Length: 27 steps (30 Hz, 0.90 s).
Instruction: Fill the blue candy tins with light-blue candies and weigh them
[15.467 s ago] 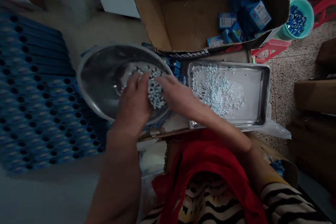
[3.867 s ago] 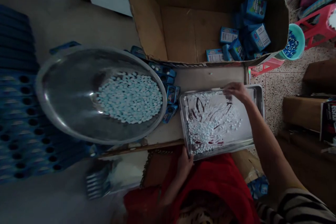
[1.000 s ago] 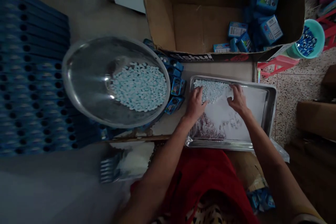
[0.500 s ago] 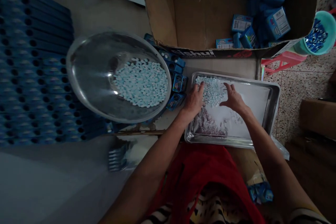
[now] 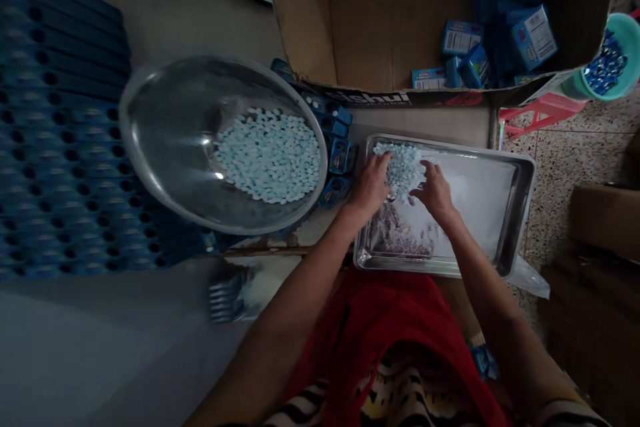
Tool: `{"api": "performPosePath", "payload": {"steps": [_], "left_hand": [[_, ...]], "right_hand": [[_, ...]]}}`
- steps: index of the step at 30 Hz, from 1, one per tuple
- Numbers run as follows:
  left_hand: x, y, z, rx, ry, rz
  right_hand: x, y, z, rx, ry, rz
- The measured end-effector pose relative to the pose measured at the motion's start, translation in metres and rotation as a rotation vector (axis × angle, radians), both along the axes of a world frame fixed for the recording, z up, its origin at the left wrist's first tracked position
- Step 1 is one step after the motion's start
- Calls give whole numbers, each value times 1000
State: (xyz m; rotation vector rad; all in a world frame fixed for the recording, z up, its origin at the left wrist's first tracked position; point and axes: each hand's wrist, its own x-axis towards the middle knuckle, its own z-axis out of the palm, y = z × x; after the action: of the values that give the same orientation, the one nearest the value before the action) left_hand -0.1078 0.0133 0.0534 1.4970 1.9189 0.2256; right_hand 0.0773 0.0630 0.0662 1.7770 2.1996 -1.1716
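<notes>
A rectangular steel tray [image 5: 520, 213] holds white powder and a heap of small pale-blue tablets [image 5: 404, 163] gathered in its far left corner. My left hand [image 5: 369, 188] lies on the left side of the heap, fingers curved against the tablets. My right hand [image 5: 434, 188] cups the heap from the right, fingers bent inward. Both hands press the tablets together between them. To the left sits a big round steel bowl [image 5: 170, 140] with many more tablets [image 5: 270, 155] in it.
A large open cardboard box [image 5: 370, 27] with blue packets [image 5: 500, 40] stands behind the tray. Small blue cases [image 5: 337, 153] lie between bowl and tray. Stacked blue perforated trays [image 5: 60, 147] fill the left. A teal cup [image 5: 607, 60] rests on a pink stool at right.
Over the last second both hands have drawn closer together, squeezing the tablets into a tighter heap in the tray's far left corner. Earlier the tablets were spread across the tray.
</notes>
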Motion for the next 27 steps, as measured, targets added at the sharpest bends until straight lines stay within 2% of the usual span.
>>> {"api": "performPosePath", "payload": {"steps": [3, 7, 12, 15, 17, 19, 21, 23, 27], "left_hand": [[7, 0, -8, -97, 111, -52], [13, 8, -27, -49, -79, -10], [9, 7, -34, 11, -227, 70], [12, 6, -29, -30, -346, 174], [17, 6, -21, -42, -375, 216], [24, 5, -6, 0, -373, 225], [29, 1, 17, 67, -355, 225], [32, -5, 49, 130, -342, 222], [18, -31, 127, 297, -298, 236]], "right_hand": [[-7, -11, -4, -4, -194, 39], [-34, -19, -15, -6, -195, 50], [-37, -14, -33, -92, 95, -59], [-27, -12, -44, -179, 291, -174], [-22, -12, -45, -196, 391, -240], [-19, -15, -36, -177, 472, -251], [-16, -19, -16, -118, 524, -221], [-14, -25, 14, -34, 540, -188], [-30, -37, 88, 103, 549, -128]]}}
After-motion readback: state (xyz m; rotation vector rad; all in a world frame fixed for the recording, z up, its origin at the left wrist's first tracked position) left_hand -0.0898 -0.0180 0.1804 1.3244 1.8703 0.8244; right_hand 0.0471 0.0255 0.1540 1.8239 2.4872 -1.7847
